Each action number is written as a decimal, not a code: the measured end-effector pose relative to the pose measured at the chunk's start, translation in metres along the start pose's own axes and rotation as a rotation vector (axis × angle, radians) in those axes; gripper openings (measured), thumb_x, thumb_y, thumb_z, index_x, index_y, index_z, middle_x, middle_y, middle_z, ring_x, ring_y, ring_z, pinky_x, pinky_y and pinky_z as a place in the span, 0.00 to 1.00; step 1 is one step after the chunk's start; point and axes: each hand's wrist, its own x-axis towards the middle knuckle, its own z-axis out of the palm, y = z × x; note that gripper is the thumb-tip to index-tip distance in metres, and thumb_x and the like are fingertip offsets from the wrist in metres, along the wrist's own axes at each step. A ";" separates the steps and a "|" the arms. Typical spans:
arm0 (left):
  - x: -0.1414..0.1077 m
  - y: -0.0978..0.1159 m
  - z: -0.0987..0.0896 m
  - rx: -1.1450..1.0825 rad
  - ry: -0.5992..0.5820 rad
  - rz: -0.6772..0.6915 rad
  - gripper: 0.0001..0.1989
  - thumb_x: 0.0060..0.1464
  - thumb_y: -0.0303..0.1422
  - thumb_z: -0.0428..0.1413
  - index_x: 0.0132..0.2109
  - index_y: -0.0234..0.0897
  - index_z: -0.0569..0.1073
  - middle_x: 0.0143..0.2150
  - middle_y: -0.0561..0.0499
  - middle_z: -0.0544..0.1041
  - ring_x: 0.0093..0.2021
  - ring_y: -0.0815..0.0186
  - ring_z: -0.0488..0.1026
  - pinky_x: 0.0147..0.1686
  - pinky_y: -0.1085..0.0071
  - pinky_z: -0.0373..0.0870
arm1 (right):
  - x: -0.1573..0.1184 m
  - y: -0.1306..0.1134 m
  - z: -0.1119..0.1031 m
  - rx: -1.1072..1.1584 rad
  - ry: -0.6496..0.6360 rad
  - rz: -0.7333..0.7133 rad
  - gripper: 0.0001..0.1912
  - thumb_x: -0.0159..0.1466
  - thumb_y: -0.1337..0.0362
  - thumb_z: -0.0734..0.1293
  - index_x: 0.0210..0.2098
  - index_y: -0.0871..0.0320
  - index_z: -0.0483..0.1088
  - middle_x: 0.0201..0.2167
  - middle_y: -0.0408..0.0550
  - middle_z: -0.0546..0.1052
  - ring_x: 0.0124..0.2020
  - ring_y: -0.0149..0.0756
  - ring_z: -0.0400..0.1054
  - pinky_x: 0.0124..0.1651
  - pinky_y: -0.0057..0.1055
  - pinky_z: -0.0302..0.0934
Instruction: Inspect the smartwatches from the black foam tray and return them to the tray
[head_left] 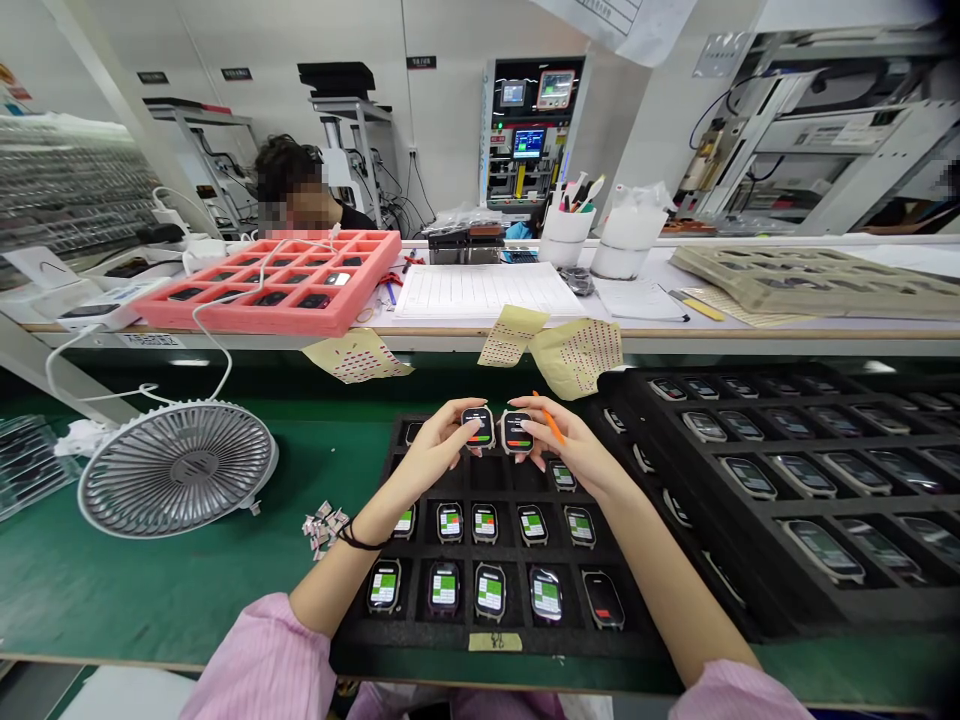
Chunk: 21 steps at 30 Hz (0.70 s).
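Note:
My left hand [448, 437] is closed round a smartwatch body [477, 428], its thumb on the lit screen. A second smartwatch body [517, 431] is gripped by my right hand [564, 440], thumb also on the screen. Tucked in the right fingers is a thin orange stick, perhaps a pen [550, 418]. Both screens show white text and a red-orange patch, and the two watches are side by side. Below them lies a black foam tray [420, 634] with rows of strapless watches, most with green and white screens. One watch [603, 598] at its lower right shows a dark screen with a red patch.
To the right stand black foam trays [720, 520] full of watches. At left are a grey fan [180, 468] and small scattered labels [324, 528]. The shelf ahead carries a pink foam tray [322, 318], paper sheets [487, 290] and white cups [566, 238]. A person [300, 190] sits beyond.

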 end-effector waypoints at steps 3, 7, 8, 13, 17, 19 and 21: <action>0.001 -0.004 -0.001 0.001 -0.010 0.035 0.25 0.54 0.41 0.59 0.56 0.37 0.68 0.47 0.45 0.74 0.33 0.69 0.72 0.25 0.77 0.66 | -0.001 -0.001 -0.001 -0.016 -0.029 -0.004 0.21 0.60 0.58 0.70 0.51 0.54 0.68 0.43 0.51 0.75 0.28 0.33 0.74 0.19 0.25 0.62; 0.000 -0.008 -0.002 0.004 -0.025 0.077 0.25 0.53 0.37 0.61 0.57 0.37 0.66 0.49 0.45 0.74 0.40 0.65 0.73 0.39 0.70 0.72 | -0.004 -0.004 0.001 -0.027 -0.066 0.010 0.23 0.60 0.60 0.71 0.53 0.53 0.66 0.47 0.51 0.74 0.32 0.35 0.75 0.22 0.25 0.64; 0.000 -0.008 -0.002 0.009 -0.026 0.079 0.25 0.53 0.37 0.61 0.57 0.37 0.66 0.49 0.45 0.74 0.41 0.65 0.73 0.39 0.70 0.73 | -0.005 -0.005 0.001 -0.027 -0.072 0.011 0.23 0.59 0.60 0.72 0.53 0.53 0.66 0.48 0.52 0.74 0.33 0.35 0.75 0.22 0.25 0.64; 0.000 -0.004 -0.001 -0.004 -0.004 0.076 0.23 0.55 0.40 0.59 0.55 0.37 0.67 0.48 0.45 0.74 0.37 0.68 0.72 0.32 0.74 0.71 | -0.005 -0.005 0.003 -0.025 -0.087 0.012 0.25 0.58 0.61 0.73 0.53 0.52 0.65 0.49 0.51 0.74 0.34 0.35 0.75 0.21 0.24 0.63; 0.000 0.000 0.000 -0.008 0.015 0.029 0.24 0.57 0.45 0.56 0.56 0.36 0.68 0.42 0.46 0.73 0.30 0.70 0.71 0.18 0.79 0.57 | -0.004 -0.005 0.002 -0.035 -0.085 0.002 0.23 0.58 0.62 0.73 0.52 0.51 0.66 0.47 0.50 0.74 0.33 0.33 0.75 0.24 0.26 0.65; 0.000 0.000 0.000 -0.007 0.015 0.017 0.25 0.57 0.46 0.56 0.56 0.36 0.68 0.39 0.47 0.73 0.29 0.70 0.70 0.18 0.78 0.55 | -0.005 -0.005 0.002 -0.038 -0.083 0.003 0.22 0.59 0.62 0.72 0.52 0.51 0.66 0.47 0.49 0.74 0.33 0.33 0.74 0.25 0.26 0.66; 0.000 0.000 0.000 -0.006 0.015 0.023 0.24 0.56 0.45 0.56 0.55 0.36 0.69 0.39 0.48 0.73 0.28 0.72 0.68 0.18 0.78 0.55 | -0.005 -0.005 0.002 -0.045 -0.074 0.010 0.22 0.60 0.61 0.72 0.52 0.52 0.67 0.47 0.49 0.74 0.31 0.32 0.74 0.24 0.27 0.66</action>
